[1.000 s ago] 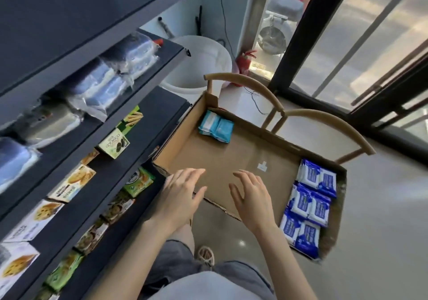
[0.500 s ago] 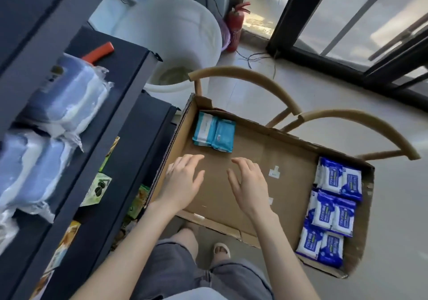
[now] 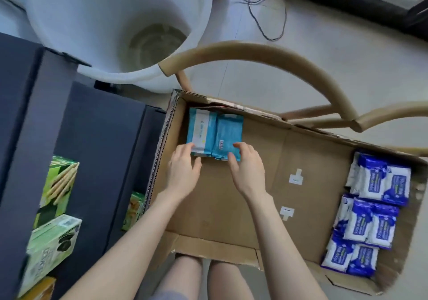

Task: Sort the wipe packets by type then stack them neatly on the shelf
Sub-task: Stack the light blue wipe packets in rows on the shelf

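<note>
Teal packets (image 3: 214, 135) lay lengthwise straight ahead, left hand (image 3: 183, 172) and right hand (image 3: 247, 172) each touching a near end. Whether either had clamped could not be told.

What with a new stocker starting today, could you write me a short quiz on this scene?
1. True or false: the left hand and the right hand both touch the teal wipe packets in the cardboard box.
2. Where do the dark blue packets lie? A) under the left hand B) along the box's right side C) stacked on the teal wipe packets
3. How many teal wipe packets show side by side on top?
Key: 1 true; 2 B; 3 two.
</note>
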A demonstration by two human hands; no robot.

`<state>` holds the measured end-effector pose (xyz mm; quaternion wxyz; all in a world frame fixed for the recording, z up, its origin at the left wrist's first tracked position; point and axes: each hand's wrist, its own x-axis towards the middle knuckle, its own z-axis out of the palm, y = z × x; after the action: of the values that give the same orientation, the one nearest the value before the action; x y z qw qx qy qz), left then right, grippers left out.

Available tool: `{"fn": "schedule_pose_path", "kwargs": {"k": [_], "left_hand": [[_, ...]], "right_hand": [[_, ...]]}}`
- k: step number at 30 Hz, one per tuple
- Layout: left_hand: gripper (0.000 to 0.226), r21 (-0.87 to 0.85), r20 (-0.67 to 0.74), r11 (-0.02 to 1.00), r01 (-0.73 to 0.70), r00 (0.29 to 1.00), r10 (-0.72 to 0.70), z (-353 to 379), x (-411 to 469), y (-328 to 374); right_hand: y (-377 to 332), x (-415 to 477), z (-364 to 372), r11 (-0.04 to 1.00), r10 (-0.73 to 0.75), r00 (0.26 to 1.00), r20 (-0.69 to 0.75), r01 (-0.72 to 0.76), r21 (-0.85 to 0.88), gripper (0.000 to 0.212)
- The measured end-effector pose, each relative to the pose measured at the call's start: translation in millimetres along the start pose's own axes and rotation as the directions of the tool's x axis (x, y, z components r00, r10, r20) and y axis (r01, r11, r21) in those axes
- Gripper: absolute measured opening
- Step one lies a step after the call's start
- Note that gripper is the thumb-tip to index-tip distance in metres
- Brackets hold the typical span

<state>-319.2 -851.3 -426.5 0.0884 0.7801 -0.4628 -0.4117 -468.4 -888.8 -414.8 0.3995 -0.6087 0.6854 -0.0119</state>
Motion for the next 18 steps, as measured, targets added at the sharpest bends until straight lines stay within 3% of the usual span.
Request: {"fn": "schedule_pose_path", "kwargs": {"k": [11,18], "left_hand": [[0.069,-0.094,-0.165,0.971,0.222,0.958,-0.235,77,87,-30],[0.055,-0.163,-0.321,0.969,0.188,0.918,-0.232,93,101,-39]], "right_hand": [[45,77,72,0.98,0.175,0.98,-0.1,-0.162,0.119,0.066],[58,96,90,0.965,0.2,0.966,-0.163,-0.165,0.202,0.069]]}}
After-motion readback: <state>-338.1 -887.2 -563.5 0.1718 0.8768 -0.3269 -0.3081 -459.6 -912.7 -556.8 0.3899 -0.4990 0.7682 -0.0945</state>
